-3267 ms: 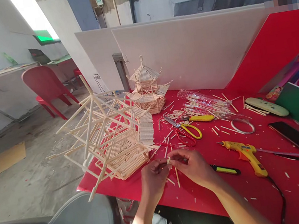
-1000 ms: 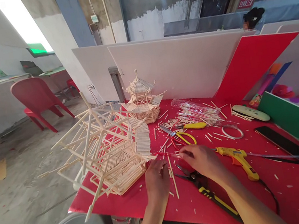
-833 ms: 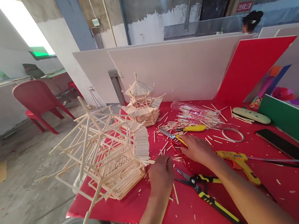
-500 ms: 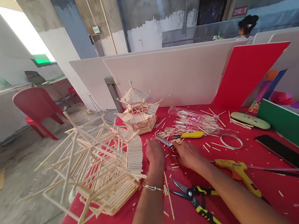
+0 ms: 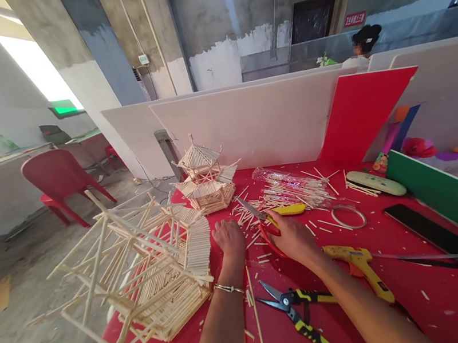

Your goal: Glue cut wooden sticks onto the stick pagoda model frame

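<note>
My right hand [image 5: 294, 237] is closed around the handles of the red-and-yellow scissors [image 5: 264, 229], whose blades point away towards the back left. My left hand [image 5: 229, 240] rests knuckles-up on the red table [image 5: 407, 305] just left of the scissors. Its fingers are curled down among loose thin wooden sticks [image 5: 252, 223], and what they hold is hidden. A large open stick-built roof frame [image 5: 148, 265] lies on its side right beside my left hand. A small finished stick pagoda [image 5: 204, 176] stands behind it.
Near my right forearm lie black-and-yellow snips [image 5: 298, 311] and a yellow glue gun [image 5: 359, 267]. Farther back are a bag of sticks [image 5: 292, 186], a yellow utility knife [image 5: 289, 209], a tape ring [image 5: 349, 216] and a phone [image 5: 424, 227]. White boards [image 5: 248, 128] wall the back; a person [image 5: 365, 42] sits beyond.
Both hands moved from the near table edge towards the back. The right hand left the snips on the table and closed on the red-and-yellow scissors; the left hand settled among the sticks.
</note>
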Demonstrator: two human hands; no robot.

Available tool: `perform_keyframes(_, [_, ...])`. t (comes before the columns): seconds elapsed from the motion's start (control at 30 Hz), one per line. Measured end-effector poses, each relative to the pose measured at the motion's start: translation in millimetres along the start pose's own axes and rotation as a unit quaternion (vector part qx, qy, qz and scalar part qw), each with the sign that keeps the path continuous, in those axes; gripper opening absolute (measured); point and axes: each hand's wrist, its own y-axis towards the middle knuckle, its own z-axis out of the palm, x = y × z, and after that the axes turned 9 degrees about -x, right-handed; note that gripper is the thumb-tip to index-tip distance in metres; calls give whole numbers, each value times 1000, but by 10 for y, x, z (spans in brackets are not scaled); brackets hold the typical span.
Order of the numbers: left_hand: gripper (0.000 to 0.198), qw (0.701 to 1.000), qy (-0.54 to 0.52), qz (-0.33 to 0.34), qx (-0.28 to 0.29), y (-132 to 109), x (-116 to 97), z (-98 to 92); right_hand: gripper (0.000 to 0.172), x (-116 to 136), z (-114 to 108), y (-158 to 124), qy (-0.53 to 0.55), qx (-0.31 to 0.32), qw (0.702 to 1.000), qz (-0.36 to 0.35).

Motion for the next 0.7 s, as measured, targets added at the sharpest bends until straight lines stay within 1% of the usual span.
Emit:
perform_keyframes(0.07, [30,1000,3,15,-9,-47,-10,1,59,-48,-46,-205,54,-20,998,18])
perform_keyframes(0.1, [28,1000,4,20,-11,-65,-15,8,59,-73,-65,-318,106,-28,993,32])
perform_keyframes(0.13, [25,1000,5,25,-12,-80,-20,16,60,-95,-82,-431,177,-34,982,51])
perform_keyframes(0.17, [23,999,7,29,-12,-90,-24,23,62,-115,-101,-541,253,-33,964,73])
perform_keyframes(0.2, [26,999,7,34,-10,-97,-28,25,64,-131,-122,-644,320,-27,942,95])
perform_keyframes(0.23, [33,999,6,39,-7,-102,-32,19,67,-141,-147,-737,373,-19,920,115])
perform_keyframes(0.27, [37,999,3,45,-5,-108,-37,2,69,-145,-176,-818,402,-10,906,129])
perform_keyframes(0.33, [40,998,-6,58,-4,-137,-53,-72,71,-135,-244,-945,427,-10,893,141])
perform_keyframes(0.4, [37,997,-19,70,-7,-208,-80,-188,72,-105,-309,-1024,435,-27,888,144])
perform_keyframes(0.43, [35,997,-27,75,-10,-259,-96,-251,73,-84,-332,-1048,437,-40,886,148])
perform_keyframes(0.47, [26,996,-36,81,-17,-317,-109,-312,73,-61,-345,-1062,438,-54,884,153])
perform_keyframes(0.5, [25,995,-44,85,-26,-376,-118,-366,73,-37,-345,-1068,439,-69,882,156])
perform_keyframes(0.6, [32,995,-54,84,-30,-504,-90,-462,72,19,-271,-1057,458,-92,873,139])
perform_keyframes(0.7, [25,995,-56,84,10,-522,13,-457,69,18,-152,-1049,479,-77,865,127])
